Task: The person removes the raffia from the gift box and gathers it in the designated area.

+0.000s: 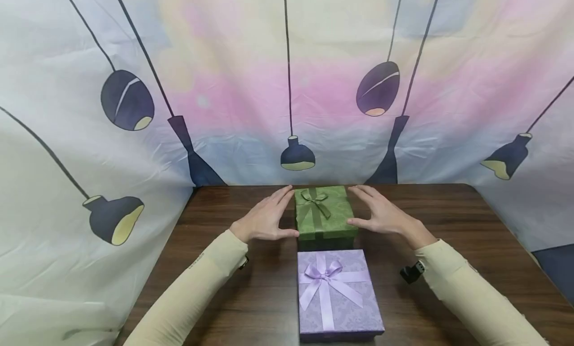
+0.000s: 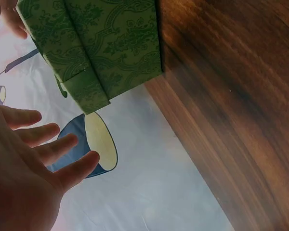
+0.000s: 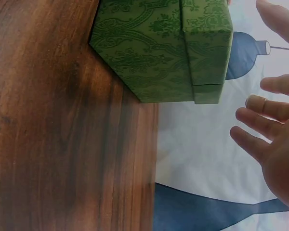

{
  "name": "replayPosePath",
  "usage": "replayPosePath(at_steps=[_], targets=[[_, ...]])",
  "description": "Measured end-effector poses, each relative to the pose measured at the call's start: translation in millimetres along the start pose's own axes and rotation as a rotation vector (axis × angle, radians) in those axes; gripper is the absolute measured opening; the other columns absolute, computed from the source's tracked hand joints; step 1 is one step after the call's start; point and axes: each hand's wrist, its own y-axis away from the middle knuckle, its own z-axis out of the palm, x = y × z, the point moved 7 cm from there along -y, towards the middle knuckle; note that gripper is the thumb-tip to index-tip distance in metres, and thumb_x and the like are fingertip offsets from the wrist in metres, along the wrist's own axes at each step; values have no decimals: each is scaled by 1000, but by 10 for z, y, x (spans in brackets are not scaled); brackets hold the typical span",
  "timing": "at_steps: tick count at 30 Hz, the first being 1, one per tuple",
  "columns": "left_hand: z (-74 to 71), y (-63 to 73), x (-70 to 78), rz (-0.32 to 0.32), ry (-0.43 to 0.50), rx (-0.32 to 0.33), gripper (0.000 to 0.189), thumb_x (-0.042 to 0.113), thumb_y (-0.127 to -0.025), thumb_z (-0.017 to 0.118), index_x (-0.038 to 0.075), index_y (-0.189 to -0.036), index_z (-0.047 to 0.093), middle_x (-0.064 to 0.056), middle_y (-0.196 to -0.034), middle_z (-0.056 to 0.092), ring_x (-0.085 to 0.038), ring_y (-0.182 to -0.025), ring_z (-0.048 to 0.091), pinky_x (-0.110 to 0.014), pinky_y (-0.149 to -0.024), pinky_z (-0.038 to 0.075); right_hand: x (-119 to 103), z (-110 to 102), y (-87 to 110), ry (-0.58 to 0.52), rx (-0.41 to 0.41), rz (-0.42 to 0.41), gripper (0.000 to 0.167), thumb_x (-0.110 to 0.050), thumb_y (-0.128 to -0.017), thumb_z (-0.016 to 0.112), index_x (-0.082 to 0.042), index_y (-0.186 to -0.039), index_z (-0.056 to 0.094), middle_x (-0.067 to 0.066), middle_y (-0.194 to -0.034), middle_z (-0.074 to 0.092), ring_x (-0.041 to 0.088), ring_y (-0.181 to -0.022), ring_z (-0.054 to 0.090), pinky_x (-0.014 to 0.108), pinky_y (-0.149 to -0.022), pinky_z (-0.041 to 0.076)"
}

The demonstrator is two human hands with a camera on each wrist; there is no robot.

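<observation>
A green patterned gift box [image 1: 334, 206] with a green ribbon bow on its lid stands at the back of the table. My left hand [image 1: 264, 219] is at its left side, fingers extended and thumb pointing toward the front corner. On the other side my right hand [image 1: 381, 211] is spread, its thumb overlapping the lid's right edge in the head view. In both wrist views the fingers show straight and apart, with the green box [image 2: 120, 43] beyond them. In front of it lies a lilac gift box [image 1: 345, 311] with a satin bow, which neither hand touches.
The dark wooden table [image 1: 215, 291] ends at a hanging cloth [image 1: 251, 86] printed with dark lamps, close behind the green box. A small black device [image 1: 411, 272] is strapped at the right wrist.
</observation>
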Motion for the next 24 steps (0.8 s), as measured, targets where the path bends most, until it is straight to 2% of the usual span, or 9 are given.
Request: replayPosePath(at_steps=[11, 17, 24], targets=[[86, 4, -18, 0, 116, 1, 111, 69, -80, 63, -2, -153, 20, -19, -160, 19, -31, -147, 23, -44, -118, 29, 54, 63, 25, -35, -15, 42, 88, -46, -82, 74, -3, -149, 37, 22, -149, 38, 40, -137, 37, 60, -108, 36], [117, 4, -27, -15, 181, -3, 110, 67, -81, 64, -1, -154, 18, -18, -161, 17, -30, -148, 20, -43, -119, 26, 70, 86, 24, -56, -21, 55, 87, -46, -83, 73, -4, -150, 36, 21, -150, 38, 40, -137, 37, 60, -107, 36], [167, -12, -43, -34, 215, -15, 110, 65, -81, 65, -1, -155, 16, -18, -161, 17, -31, -148, 20, -43, -119, 26, 102, 145, 21, -66, -25, 56, 84, -45, -85, 71, -3, -149, 37, 22, -149, 38, 41, -136, 38, 61, -108, 36]])
